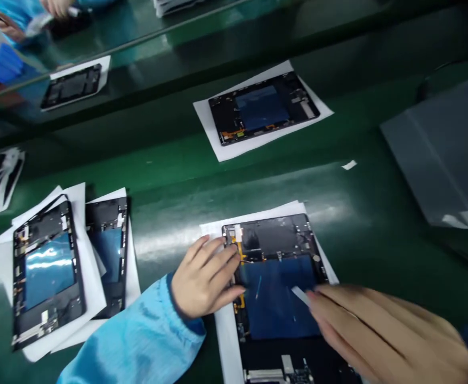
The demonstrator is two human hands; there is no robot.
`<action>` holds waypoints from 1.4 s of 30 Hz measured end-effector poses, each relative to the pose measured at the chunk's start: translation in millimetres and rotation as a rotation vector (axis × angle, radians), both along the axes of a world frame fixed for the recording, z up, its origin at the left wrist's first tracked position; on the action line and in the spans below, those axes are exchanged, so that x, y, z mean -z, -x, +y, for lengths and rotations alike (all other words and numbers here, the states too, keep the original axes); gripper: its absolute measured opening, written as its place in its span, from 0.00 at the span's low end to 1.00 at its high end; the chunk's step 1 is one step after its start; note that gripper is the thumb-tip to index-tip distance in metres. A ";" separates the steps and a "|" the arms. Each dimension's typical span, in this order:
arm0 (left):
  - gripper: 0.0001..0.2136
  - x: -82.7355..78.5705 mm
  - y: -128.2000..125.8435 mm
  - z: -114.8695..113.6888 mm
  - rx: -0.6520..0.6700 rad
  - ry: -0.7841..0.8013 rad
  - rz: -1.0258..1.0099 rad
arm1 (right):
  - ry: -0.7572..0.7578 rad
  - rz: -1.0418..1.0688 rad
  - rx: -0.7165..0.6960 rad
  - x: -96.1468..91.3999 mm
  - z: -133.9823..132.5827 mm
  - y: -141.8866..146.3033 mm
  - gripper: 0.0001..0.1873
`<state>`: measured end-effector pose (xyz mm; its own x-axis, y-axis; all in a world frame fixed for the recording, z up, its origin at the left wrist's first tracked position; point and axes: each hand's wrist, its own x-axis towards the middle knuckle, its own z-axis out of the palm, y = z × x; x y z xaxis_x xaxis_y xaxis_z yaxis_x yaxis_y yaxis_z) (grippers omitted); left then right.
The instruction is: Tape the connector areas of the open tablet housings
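An opened tablet [280,352] lies in front of me on white paper sheets, its inside facing up. A dark blue film-covered panel [277,314] fills its middle, and orange flex cables [240,250] run along the left edge. My left hand [206,277] rests over that edge near the upper left corner, fingers bent and somewhat apart, touching the frame. Above the blue panel, my right hand [381,330], slightly blurred, pinches a small white strip [300,294] between thumb and fingertips. The tablet's lower right part is hidden behind this hand.
More opened tablets lie on paper: a stacked one [50,272] at left, another tablet [110,250] partly under it, one [264,109] farther back. A grey sheet-like object [442,149] is at right, a white scrap [349,165] nearby. Another person's hands [58,7] work across the bench.
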<state>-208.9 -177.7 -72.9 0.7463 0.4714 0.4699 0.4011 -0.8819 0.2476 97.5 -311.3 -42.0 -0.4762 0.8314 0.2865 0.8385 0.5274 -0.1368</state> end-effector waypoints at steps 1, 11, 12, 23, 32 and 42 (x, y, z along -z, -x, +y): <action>0.17 0.2 1.1 -1.4 0.018 0.000 0.004 | 0.001 -0.048 -0.051 -1.8 13.1 23.1 0.22; 0.18 6.1 -3.2 -7.1 0.024 0.083 -0.059 | -0.040 -0.146 -0.092 -11.5 67.9 81.7 0.11; 0.18 6.7 -3.5 -7.8 0.026 0.087 -0.053 | -0.008 -0.172 -0.074 -9.7 65.0 78.8 0.13; 0.21 2.9 0.7 0.3 0.138 0.021 0.122 | 0.114 -0.198 -0.068 5.4 70.8 67.0 0.24; 0.24 -2.9 -2.7 18.5 0.193 0.160 0.138 | 0.085 -0.149 -0.094 7.1 86.9 72.5 0.25; 0.14 -5.7 -12.0 32.4 0.148 0.626 0.075 | 0.043 0.125 -0.247 -27.5 98.1 57.9 0.11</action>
